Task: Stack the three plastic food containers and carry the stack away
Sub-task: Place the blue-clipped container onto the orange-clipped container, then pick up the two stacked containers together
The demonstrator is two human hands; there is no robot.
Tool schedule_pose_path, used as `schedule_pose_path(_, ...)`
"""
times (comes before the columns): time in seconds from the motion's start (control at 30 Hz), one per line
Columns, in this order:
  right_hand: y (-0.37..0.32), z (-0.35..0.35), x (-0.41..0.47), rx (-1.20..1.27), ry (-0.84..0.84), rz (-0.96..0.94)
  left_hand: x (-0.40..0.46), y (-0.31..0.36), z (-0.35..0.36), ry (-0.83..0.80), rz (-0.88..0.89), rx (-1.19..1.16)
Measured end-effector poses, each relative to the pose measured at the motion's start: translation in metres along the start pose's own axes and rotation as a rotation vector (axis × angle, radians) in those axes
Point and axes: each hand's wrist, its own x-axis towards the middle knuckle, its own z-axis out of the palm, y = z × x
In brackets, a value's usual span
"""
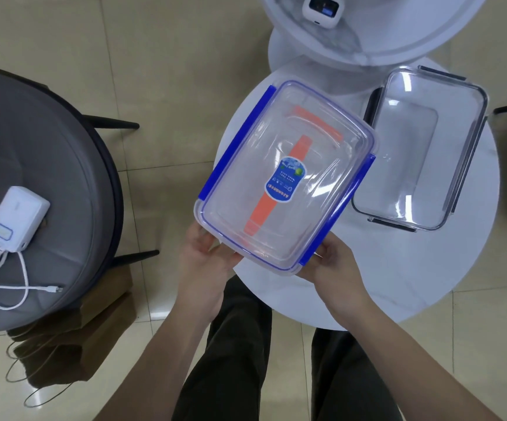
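- At the left of the frame a grey chair (48, 183) carries one white charger (18, 220) with a coiled cable (3, 281); it is well apart from the work.
- Lower centre, the left hand (206, 262) has its fingers (199, 238) closed on the near left corner of the blue-clipped box (285, 177).
- That box sits at frame centre, over the white counter (398, 268); an orange-trimmed box (276, 165) shows through it, beneath or inside, I cannot tell which.
- The right hand (334, 265) grips the near right corner by a blue clip.
- At the right of the frame, one grey-clipped box (422, 153) rests on the counter, just beside the blue one.
- Count: three boxes, two hands.
- Judgement: light, stiff, slick plastic; support the stack from underneath at opposite edges.
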Motion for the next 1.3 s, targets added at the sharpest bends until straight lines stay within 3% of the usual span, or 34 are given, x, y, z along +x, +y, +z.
schedule_pose_path(0.33,-0.028,-0.004,-0.024,-0.059,-0.055,-0.121,-0.021,0.047,-0.001,0.05,0.089,0.092)
schedule_pose_path(0.5,-0.057,-0.028,-0.023,0.149,0.006,-0.219,-0.03,0.071,0.008,0.045,0.142,0.168)
schedule_pose_path(0.67,-0.066,-0.035,-0.008,0.347,0.032,-0.216,-0.003,0.057,0.015,0.093,0.108,0.223)
schedule_pose_path(0.9,-0.041,-0.046,0.018,0.357,0.033,-0.179,0.029,0.031,0.026,0.083,0.051,0.239)
schedule_pose_path(1.0,-0.024,-0.05,0.026,0.313,0.066,-0.167,0.032,0.021,0.02,0.032,-0.075,0.197)
schedule_pose_path(1.13,-0.005,-0.055,0.028,0.221,0.126,-0.17,0.078,0.066,0.023,0.139,-0.112,-0.122)
schedule_pose_path(1.3,0.0,-0.059,0.03,0.234,0.123,-0.131,0.147,0.11,0.053,0.152,-0.091,0.177)
